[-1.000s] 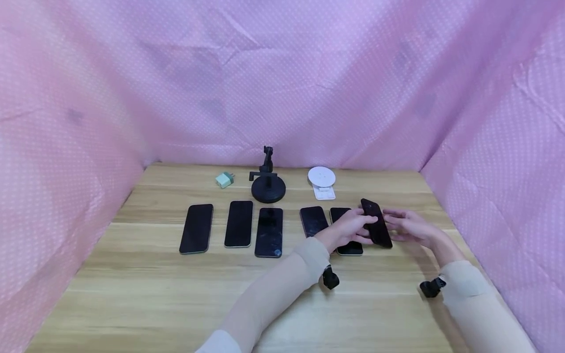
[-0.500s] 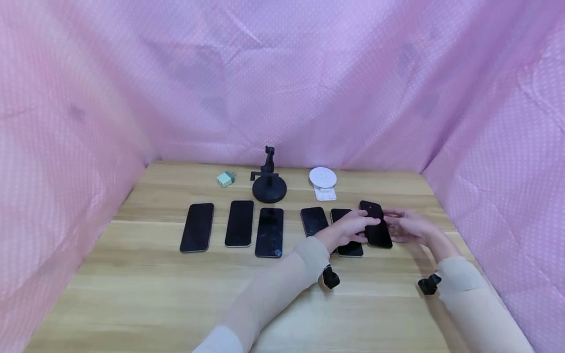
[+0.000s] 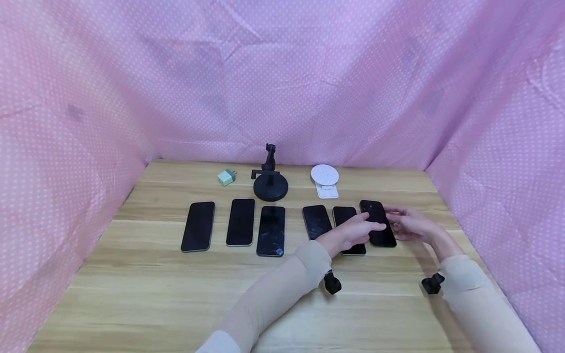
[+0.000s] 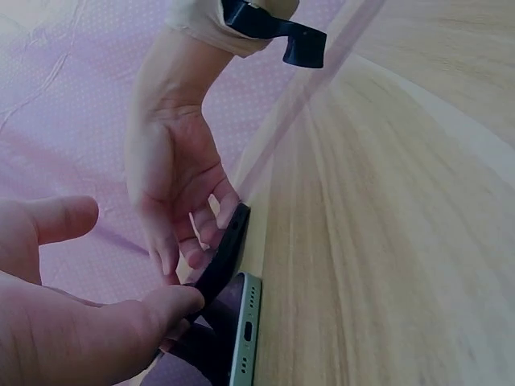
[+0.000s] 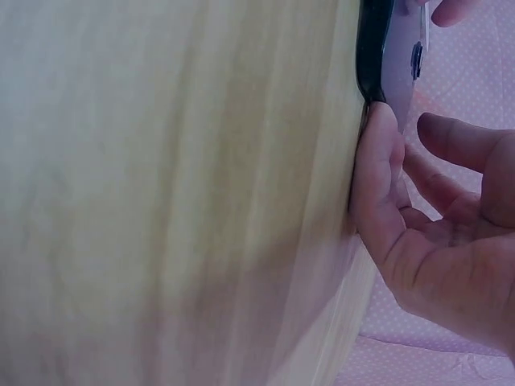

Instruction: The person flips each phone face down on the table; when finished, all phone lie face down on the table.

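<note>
At the right end of a row, a black phone lies with its back and camera facing up. My left hand reaches over the neighbouring phone, one digit touching the black phone and another raised in the left wrist view. My right hand is at the black phone's right side, fingertips against its edge and thumb apart from it in the right wrist view. The dark phone left of these is partly hidden by my left hand.
Farther left lie a phone, a second phone and a cracked-looking phone. Behind them stand a green charger plug, a black phone stand and a white round-topped stand. Pink dotted cloth encloses the wooden table.
The black phone, tilted up between my hands earlier, has been lowered flat onto the table. My left hand's digits have loosened from it, and my right hand stays at its right edge.
</note>
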The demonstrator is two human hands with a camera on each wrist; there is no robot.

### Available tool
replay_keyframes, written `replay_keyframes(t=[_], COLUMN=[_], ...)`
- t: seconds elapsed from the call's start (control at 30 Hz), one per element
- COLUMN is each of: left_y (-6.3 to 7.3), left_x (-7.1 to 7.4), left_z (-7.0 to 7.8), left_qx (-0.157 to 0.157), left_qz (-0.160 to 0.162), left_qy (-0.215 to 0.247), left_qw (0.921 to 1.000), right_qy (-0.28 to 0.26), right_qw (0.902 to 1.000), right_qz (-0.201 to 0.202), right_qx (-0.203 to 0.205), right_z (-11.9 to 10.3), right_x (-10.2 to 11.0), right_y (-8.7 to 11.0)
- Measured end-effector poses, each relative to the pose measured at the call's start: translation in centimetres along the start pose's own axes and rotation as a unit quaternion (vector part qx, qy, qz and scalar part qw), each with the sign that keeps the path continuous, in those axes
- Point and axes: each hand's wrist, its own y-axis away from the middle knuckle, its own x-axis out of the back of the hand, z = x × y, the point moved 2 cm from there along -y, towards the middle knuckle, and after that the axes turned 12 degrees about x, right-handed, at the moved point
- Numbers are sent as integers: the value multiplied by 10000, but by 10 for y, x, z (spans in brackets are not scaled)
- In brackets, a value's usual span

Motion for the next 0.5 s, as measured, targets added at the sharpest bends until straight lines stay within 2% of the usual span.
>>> replay_keyframes(t=[0.1,0.23,0.37,0.5], left_y=[0,0,5,20], left_x=[0,0,6,17], left_z=[-2,-3,0,6], left_qx=[-7,-83,-293,-497], left_qz=[-36,-121,48,216], left_qy=[-188,-351,-891,-1406], left_qw=[9998,9993,9956,9886], right_qy=[-80,38,221,554], right_qw=[9998,9999,9995,9962], right_qz=[-85,-79,199,649], right_qx=[142,92,-86,178], right_z=[2,0,-6,-16], right_x=[2,0,-3,-13], right_y=[1,2,2,8])
